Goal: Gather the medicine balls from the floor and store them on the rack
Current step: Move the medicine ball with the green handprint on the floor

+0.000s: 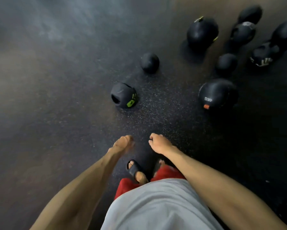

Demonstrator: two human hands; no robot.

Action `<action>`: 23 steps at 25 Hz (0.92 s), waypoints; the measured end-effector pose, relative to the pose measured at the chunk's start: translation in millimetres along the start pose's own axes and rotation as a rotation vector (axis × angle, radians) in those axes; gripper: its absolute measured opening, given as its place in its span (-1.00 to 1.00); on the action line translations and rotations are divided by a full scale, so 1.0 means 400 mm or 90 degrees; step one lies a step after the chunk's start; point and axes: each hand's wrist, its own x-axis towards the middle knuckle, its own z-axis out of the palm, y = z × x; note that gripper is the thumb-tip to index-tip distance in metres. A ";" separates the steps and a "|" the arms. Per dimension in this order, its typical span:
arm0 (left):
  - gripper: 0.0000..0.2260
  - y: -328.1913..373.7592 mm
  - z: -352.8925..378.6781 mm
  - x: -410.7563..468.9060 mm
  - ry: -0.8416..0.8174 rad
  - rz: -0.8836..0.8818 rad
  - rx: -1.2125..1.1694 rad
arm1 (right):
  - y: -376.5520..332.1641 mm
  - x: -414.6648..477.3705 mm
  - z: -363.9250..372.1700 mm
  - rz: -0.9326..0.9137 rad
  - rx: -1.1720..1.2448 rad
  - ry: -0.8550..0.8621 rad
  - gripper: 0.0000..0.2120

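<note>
The floor (56, 113) has many medicine balls (149, 63), all ahead of the grips. A big ball (218, 94) sits ahead-right, and a green-marked ball (123, 95) sits straight ahead. The left grip (122, 145) and right grip (157, 143) hang loosely curled, and I think they are empty. No ball is picked up yet. Next, bend and grab one.

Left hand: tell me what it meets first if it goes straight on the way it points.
Probably bare floor, in the gap between the green-marked ball and the orange-marked ball. The left hand aims forward-right; depth is unclear.
</note>
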 end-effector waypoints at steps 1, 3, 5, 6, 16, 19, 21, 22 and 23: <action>-0.70 -0.027 -0.037 0.017 0.007 -0.007 0.011 | -0.040 0.034 -0.009 -0.013 -0.006 -0.008 -0.68; -0.68 -0.070 -0.116 0.048 0.011 -0.021 0.025 | -0.121 0.105 -0.028 -0.043 -0.025 -0.028 -0.70; -0.68 -0.107 -0.195 0.102 0.008 -0.026 0.042 | -0.193 0.187 -0.051 -0.062 -0.042 -0.041 -0.71; -0.68 -0.117 -0.235 0.124 0.007 -0.031 0.045 | -0.223 0.223 -0.064 -0.068 -0.049 -0.044 -0.69; -0.71 -0.199 -0.726 0.499 -0.056 -0.055 0.167 | -0.508 0.627 -0.288 -0.034 0.025 -0.066 -0.68; -0.74 -0.159 -0.847 0.609 -0.089 -0.025 0.201 | -0.546 0.697 -0.365 0.006 0.110 -0.056 -0.66; -0.74 -0.088 -0.910 0.675 -0.130 0.010 0.249 | -0.548 0.743 -0.403 0.043 0.169 -0.033 -0.66; -0.73 -0.059 -0.929 0.713 -0.140 0.035 0.271 | -0.546 0.759 -0.418 0.069 0.206 -0.017 -0.66; -0.70 -0.028 -0.942 0.749 -0.151 0.063 0.296 | -0.542 0.776 -0.428 0.093 0.237 -0.003 -0.66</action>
